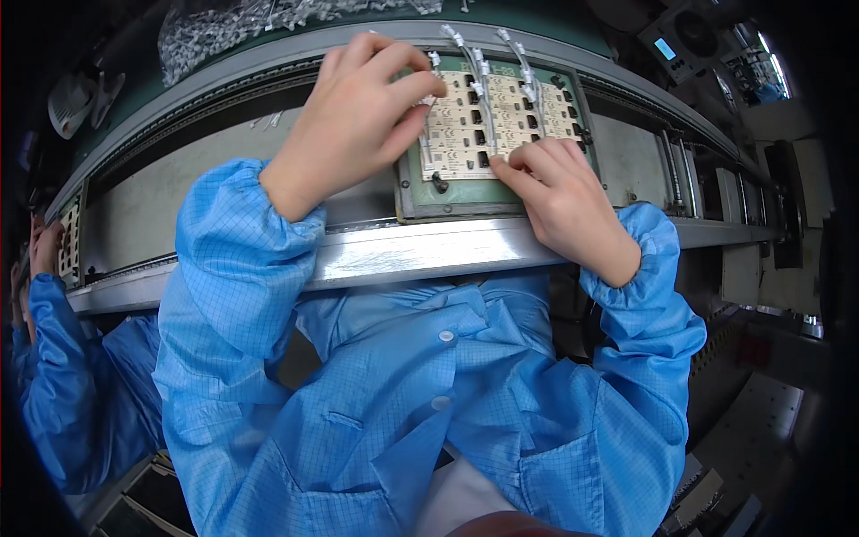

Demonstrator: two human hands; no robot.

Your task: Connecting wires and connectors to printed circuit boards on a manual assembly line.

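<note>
A panel of cream-coloured circuit boards [461, 139] with black components sits in a green fixture [465, 210] on the conveyor. Thin white cables with white connectors [483, 89] lie along the panel in lines. At the panel's upper left, my left hand [362, 112] is closed, with its thumb and index finger around a white cable [427, 143] on the left column. My right hand [559, 188] rests over the lower right of the panel, fingers bent together. Its thumb and index fingertips meet by the lower end of the middle cable; what they grip is hidden.
A metal rail [420, 251] runs along the near side of the conveyor. Beyond the far rail lies a clear bag of small white connectors [224, 40]. At the far left, a co-worker's hand [45, 246] touches another board panel [70, 237]. A device with a lit display [664, 49] stands at the back right.
</note>
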